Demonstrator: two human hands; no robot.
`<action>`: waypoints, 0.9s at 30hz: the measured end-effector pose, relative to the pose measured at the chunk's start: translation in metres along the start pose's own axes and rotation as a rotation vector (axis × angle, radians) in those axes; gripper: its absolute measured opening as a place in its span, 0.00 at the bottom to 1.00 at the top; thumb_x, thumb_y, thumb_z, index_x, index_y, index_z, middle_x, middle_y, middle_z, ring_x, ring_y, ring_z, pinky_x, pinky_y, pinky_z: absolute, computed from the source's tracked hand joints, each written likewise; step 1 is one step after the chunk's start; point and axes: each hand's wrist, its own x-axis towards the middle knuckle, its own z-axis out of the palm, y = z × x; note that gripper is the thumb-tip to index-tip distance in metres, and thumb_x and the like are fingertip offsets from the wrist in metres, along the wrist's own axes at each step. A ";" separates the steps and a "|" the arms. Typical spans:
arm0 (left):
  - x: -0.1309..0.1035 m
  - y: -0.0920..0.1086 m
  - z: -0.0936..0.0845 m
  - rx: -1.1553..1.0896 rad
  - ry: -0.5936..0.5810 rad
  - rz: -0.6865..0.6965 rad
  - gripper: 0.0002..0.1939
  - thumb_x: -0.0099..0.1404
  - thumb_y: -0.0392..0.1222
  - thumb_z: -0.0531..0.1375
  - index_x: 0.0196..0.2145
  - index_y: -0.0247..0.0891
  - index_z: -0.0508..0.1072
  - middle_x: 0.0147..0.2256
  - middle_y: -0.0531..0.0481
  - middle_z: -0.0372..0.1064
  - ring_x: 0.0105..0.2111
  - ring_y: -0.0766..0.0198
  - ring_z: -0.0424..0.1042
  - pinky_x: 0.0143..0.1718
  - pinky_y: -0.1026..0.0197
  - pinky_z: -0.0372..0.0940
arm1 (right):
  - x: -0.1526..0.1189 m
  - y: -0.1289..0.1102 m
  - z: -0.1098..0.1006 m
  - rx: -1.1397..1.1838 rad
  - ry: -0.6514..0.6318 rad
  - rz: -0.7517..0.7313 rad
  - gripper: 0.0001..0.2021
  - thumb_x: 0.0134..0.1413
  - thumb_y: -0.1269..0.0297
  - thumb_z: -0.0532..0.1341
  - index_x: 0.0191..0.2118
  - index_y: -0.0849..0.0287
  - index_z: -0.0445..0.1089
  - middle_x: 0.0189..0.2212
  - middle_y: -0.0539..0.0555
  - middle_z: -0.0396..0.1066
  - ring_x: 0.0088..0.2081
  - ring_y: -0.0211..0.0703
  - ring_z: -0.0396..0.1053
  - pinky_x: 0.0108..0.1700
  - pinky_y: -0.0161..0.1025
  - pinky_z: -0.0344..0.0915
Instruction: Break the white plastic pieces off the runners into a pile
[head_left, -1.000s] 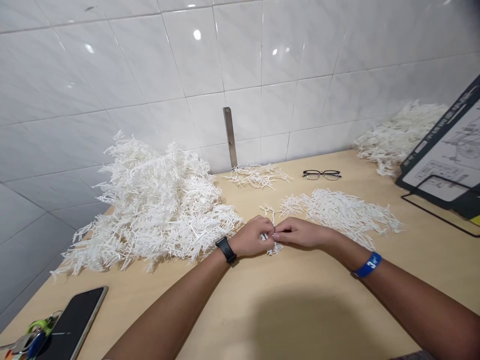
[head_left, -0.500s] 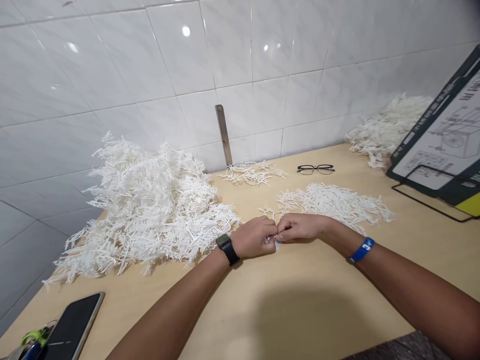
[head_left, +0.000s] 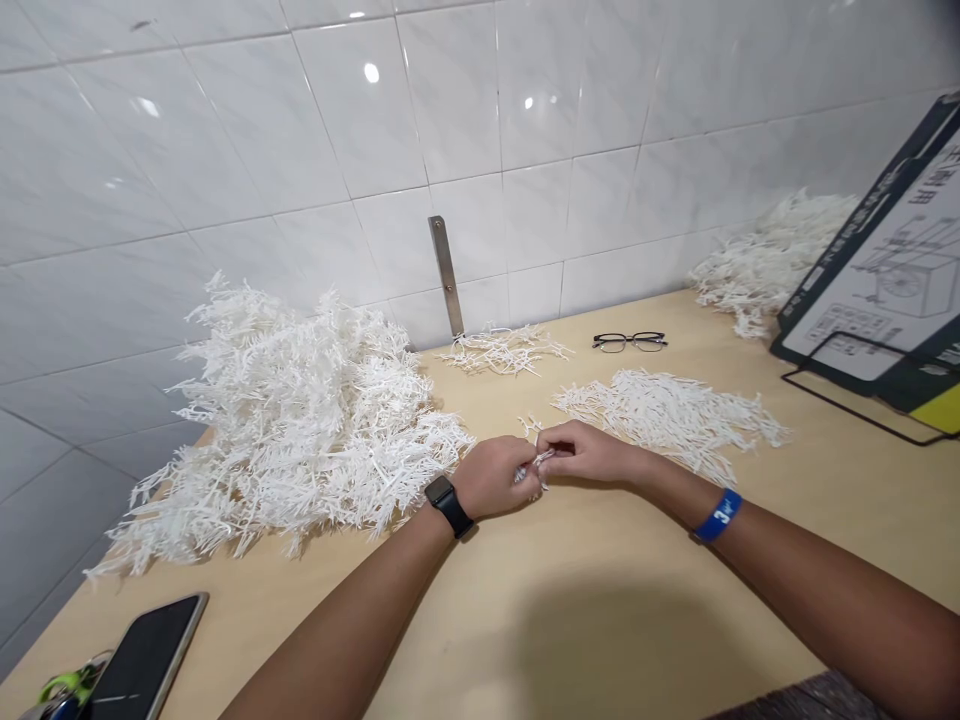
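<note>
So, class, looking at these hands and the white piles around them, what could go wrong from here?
The watch on the left wrist, close to the large white pile, might snag strands. The thin white piece pinched between the left hand and right hand could slip or snap.

Wood-look table [head_left: 450,620] w/ glossy tiled wall [head_left: 247,120] behind.

- Worktop [head_left: 450,620]: smooth, pale, wood-look surface with a soft sheen.
- Wall tiles [head_left: 465,90]: glossy, marbled, with bright reflections.
- Branching strands, heaped by the worktop's left edge [head_left: 300,430]: white, matt, plastic-looking, rough overall.
- Wall bracket [head_left: 445,275]: grey metal, dull sheen.
- Phone screen [head_left: 142,655]: smooth, glossy black.
</note>
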 end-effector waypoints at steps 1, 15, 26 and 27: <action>-0.001 0.000 -0.001 -0.022 0.002 -0.025 0.09 0.64 0.39 0.54 0.25 0.39 0.65 0.26 0.50 0.68 0.28 0.64 0.65 0.30 0.61 0.54 | 0.000 -0.001 0.001 -0.033 0.035 -0.004 0.12 0.49 0.57 0.64 0.28 0.61 0.67 0.21 0.45 0.60 0.25 0.34 0.55 0.27 0.32 0.50; 0.004 -0.004 -0.007 0.121 -0.141 0.196 0.12 0.72 0.41 0.49 0.36 0.39 0.71 0.36 0.46 0.68 0.37 0.60 0.65 0.41 0.59 0.60 | -0.002 -0.004 -0.007 -0.164 -0.198 0.022 0.15 0.57 0.58 0.57 0.28 0.62 0.73 0.20 0.45 0.56 0.23 0.33 0.52 0.26 0.33 0.49; 0.009 0.013 -0.002 0.294 -0.274 0.151 0.05 0.67 0.36 0.54 0.38 0.36 0.69 0.37 0.44 0.70 0.34 0.59 0.68 0.33 0.58 0.63 | -0.003 -0.013 -0.007 -0.246 -0.290 0.073 0.16 0.56 0.58 0.55 0.22 0.61 0.68 0.16 0.45 0.50 0.20 0.32 0.49 0.23 0.33 0.46; 0.010 0.013 -0.002 0.294 -0.277 0.143 0.06 0.67 0.37 0.54 0.38 0.36 0.70 0.37 0.44 0.70 0.33 0.59 0.68 0.32 0.58 0.63 | -0.003 -0.013 -0.008 -0.254 -0.297 0.076 0.16 0.56 0.58 0.56 0.21 0.60 0.66 0.16 0.45 0.50 0.19 0.32 0.48 0.23 0.33 0.45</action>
